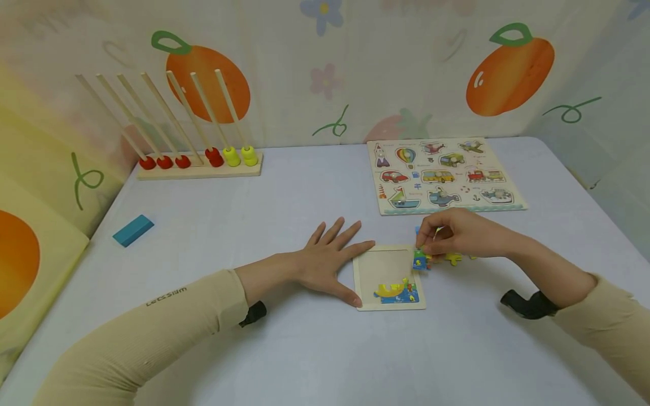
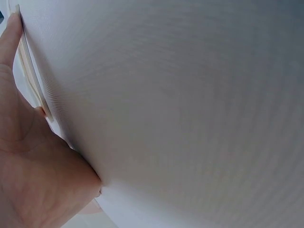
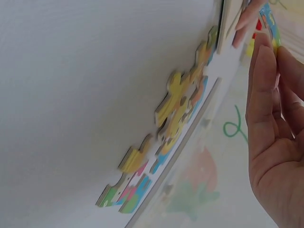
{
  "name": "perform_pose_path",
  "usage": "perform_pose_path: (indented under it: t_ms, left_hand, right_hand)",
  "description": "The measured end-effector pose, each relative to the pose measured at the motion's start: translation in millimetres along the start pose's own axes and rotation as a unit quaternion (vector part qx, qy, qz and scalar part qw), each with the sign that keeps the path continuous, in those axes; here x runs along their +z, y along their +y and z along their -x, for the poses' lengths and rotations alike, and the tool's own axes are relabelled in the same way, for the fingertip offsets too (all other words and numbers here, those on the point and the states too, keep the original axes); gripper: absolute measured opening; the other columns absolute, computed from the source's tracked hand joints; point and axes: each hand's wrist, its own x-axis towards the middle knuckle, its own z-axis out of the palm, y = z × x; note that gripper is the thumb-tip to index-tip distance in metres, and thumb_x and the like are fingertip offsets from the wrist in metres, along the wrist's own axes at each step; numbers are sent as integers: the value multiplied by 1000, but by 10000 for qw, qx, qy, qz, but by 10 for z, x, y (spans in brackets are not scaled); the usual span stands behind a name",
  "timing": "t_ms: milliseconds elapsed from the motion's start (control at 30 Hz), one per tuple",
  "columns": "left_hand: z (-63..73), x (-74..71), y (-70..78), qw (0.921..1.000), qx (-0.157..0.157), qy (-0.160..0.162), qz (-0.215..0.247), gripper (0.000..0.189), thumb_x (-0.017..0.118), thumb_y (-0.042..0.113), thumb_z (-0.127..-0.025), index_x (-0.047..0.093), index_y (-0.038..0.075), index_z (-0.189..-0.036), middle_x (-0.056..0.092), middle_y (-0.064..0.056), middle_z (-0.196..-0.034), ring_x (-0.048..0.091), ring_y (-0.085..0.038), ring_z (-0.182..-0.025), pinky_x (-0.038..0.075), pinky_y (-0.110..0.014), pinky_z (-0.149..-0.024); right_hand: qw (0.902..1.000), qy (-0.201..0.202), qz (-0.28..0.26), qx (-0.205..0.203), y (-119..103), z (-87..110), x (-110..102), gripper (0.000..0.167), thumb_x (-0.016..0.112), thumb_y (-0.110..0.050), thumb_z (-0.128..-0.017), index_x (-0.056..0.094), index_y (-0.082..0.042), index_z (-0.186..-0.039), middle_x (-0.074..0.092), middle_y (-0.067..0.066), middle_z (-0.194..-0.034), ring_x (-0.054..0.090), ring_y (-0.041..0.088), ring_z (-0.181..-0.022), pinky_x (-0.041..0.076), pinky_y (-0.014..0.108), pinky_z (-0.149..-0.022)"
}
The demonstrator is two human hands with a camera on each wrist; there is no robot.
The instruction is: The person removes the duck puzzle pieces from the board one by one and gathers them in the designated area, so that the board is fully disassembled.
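My left hand [image 1: 325, 260] lies flat with its fingers spread. Its thumb touches the lower left corner of a small wooden puzzle tray [image 1: 381, 265], and its index finger the upper left corner. Joined yellow and blue puzzle pieces [image 1: 398, 293] fill the tray's lower right corner. Over the tray's right edge, my right hand [image 1: 459, 232] pinches a green and blue jigsaw piece [image 1: 420, 259] between thumb and fingertips; the same jigsaw piece [image 3: 269, 21] shows in the right wrist view. Several loose jigsaw pieces [image 3: 178, 99] lie on the table to the tray's right, partly hidden in the head view.
A vehicle picture board [image 1: 421, 194] lies behind my right hand. At the back left stands a wooden peg rack [image 1: 203, 172] with red and yellow beads. A blue block [image 1: 133, 230] lies at the left on the white table [image 1: 284, 197].
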Motion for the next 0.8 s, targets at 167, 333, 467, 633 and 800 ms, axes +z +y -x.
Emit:
perform_pose_path:
  t_ms: [167,333,467,633,800]
  left_hand:
    - [5,-3,2,10000,10,8,10,108,65,76,-75,7,40,-158,-16,4,-168,-21,-29,-155,-10,-60,-123]
    - [5,-3,1,10000,-10,-10,-4,108,65,77,-74,6,41,-158,-17,5,-168,-22,-28,-155,-10,-59,-123]
    - [2,1,-5,10000,6,-4,1,108,64,77,-74,6,41,-158,-18,5,-168,-22,-28,-155,-10,-59,-123]
    - [6,2,-8,10000,11,-18,12,109,65,77,-74,5,41,-158,-19,6,-168,-23,-28,-155,-10,-59,-123]
    - [8,-2,-5,10000,18,-9,19,109,65,77,-74,5,41,-158,-18,6,-168,-22,-28,-155,-10,-59,-123]
  right_hand:
    - [10000,-65,2,28,42,23,-28,7,69,-17,-92,69,-11,-96,68,6,-89,66,16,-74,57,27,-66]
    - [9998,-187,-75,82,62,42,-46,6,68,-15,-92,69,-9,-95,67,7,-89,69,17,-75,59,29,-69]
    - [9992,-332,-65,207,82,56,-55,7,68,-15,-92,69,-9,-95,69,6,-86,67,15,-72,58,27,-67]
    - [9984,-484,-102,290,134,49,-38,8,69,-15,-92,70,-8,-96,69,7,-88,69,14,-72,58,27,-68]
    - [9976,-597,-145,317,167,38,-11,9,70,-15,-91,70,-8,-96,68,6,-90,69,14,-72,59,27,-68]
